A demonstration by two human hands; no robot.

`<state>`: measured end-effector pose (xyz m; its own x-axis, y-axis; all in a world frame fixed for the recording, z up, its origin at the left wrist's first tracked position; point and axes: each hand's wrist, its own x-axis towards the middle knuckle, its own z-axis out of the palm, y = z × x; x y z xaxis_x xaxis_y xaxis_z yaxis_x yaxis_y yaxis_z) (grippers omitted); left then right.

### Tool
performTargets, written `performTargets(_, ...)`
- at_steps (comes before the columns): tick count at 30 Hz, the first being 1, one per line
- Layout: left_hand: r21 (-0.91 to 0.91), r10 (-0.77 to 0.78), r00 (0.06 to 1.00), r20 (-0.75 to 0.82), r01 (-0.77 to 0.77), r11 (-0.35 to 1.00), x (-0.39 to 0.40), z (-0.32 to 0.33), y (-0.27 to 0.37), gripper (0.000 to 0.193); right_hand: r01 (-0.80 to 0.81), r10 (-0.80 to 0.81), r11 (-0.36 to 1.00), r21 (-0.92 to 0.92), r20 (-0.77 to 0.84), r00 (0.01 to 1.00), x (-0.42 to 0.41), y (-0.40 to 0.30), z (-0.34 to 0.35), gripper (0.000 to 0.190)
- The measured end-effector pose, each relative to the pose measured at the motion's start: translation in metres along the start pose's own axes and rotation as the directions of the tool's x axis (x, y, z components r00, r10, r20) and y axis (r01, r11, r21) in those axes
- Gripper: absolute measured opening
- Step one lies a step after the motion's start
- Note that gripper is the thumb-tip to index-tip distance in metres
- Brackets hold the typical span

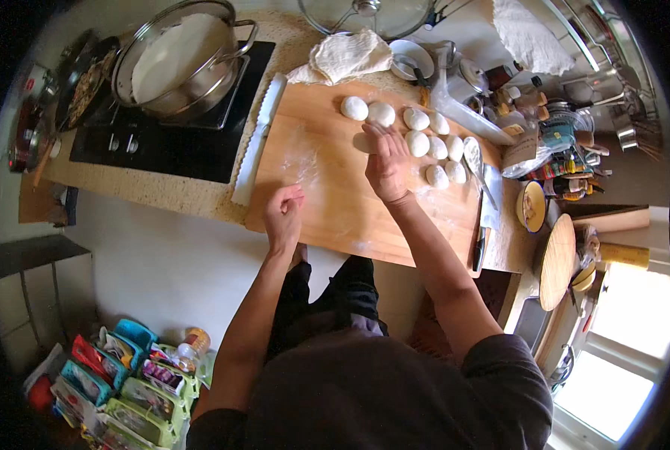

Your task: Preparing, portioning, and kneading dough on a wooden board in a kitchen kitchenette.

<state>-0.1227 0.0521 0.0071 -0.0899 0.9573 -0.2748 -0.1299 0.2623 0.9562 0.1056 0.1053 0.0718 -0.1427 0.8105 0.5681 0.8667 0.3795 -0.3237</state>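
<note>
My right hand (388,160) is palm down over the wooden board (335,208), fingers extended. Its fingertips reach the lower edge of a white dough ball (381,114); whether they press on it I cannot tell. Partly hidden beside the fingers is a pale round piece, probably dough (362,143). Another dough ball (354,108) sits to the left, and several more (417,143) are grouped to the right. My left hand (284,216) hovers near the board's front left, fingers curled loosely with nothing visible in them. Flour streaks the board.
Left of the board, a large steel pot (183,62) with white contents stands on a black cooktop (155,152). A serrated-edged strip (261,135) borders the board. To the right lie a floury spoon (475,163) and a cleaver (488,202). Behind are a cloth (349,56) and a bowl (412,57).
</note>
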Motion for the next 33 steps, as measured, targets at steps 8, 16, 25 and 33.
performTargets(8,0.326,0.336,0.917,0.214,-0.391,0.861,0.068,0.065,0.028,0.029,-0.082,0.105,0.992,-0.098,0.261,0.960,-0.017,0.010,-0.002,0.054)
performTargets(16,0.447,0.519,0.569,0.637,-0.822,0.352,0.117,0.157,0.046,0.058,-0.644,0.646,0.592,0.485,0.192,0.739,-0.073,0.017,0.052,0.059)
performTargets(25,0.614,0.457,0.607,0.650,-0.774,0.154,0.130,0.157,0.026,0.057,-0.504,0.506,0.805,-0.313,-0.081,0.859,-0.044,0.069,-0.020,0.054)
performTargets(33,0.573,0.551,0.576,0.604,-0.794,0.203,0.170,0.183,0.023,0.036,-0.484,0.484,0.875,-0.012,0.021,0.875,-0.045,0.034,0.022,0.053)
